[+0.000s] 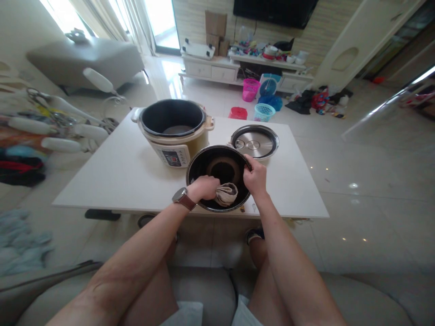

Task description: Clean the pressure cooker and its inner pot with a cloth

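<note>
A black inner pot (222,154) is tilted toward me at the front of the white table. My right hand (254,174) grips its right rim, with the thumb over the edge. Inside the pot, my left hand (205,187) is closed on a folded beige cloth (227,194), which lies against the pot's near inner wall. Behind and to the left stands the pressure cooker body (197,142), a beige housing with a control panel and its top uncovered. The round cooker lid (253,144) rests with its metal underside up, behind the pot to the right.
The white table (112,185) spans the space before me, and a small brown bit (242,208) lies at its near edge. Past it on the floor are a pink basket (250,89), a blue basket (264,112) and a red container (238,112). A white fan (98,80) stands left.
</note>
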A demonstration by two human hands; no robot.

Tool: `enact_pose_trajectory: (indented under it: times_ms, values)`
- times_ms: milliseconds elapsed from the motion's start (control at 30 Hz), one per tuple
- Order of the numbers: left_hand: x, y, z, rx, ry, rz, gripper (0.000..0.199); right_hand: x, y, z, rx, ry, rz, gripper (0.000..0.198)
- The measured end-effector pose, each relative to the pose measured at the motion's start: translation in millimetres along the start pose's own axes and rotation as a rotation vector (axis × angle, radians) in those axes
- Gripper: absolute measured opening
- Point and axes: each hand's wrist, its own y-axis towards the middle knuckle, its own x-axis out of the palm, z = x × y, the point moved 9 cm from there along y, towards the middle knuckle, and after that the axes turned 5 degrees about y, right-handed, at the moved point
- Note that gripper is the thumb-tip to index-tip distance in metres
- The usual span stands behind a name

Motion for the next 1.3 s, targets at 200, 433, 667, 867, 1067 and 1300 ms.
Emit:
enact_pose_trajectory:
  times_ms: [200,433,667,867,1067,1300]
  values:
    - [-12,-8,15,0.064,-0.113,0.200,0.043,6,1,-23,-0.110,-0.065,-0.066,0.046]
    - [17,-9,53,0.234,-0.005,0.194,0.034,-9,5,-19,-0.142,-0.147,-0.059,0.043]
    - [8,-1,10,0.079,0.109,0.206,0.028,-11,4,-22,-0.132,-0.155,-0.104,0.047]
    - [24,4,28,0.076,0.105,0.152,0.029,-5,4,-25,-0.082,-0.275,-0.130,0.045]
    - [33,8,35,0.061,0.072,0.156,0.035,-12,4,-9,0.107,-0.345,-0.072,0.037]
    - [33,10,39,0.081,0.079,0.106,0.034,-17,3,0,0.307,-0.383,-0.093,0.033]
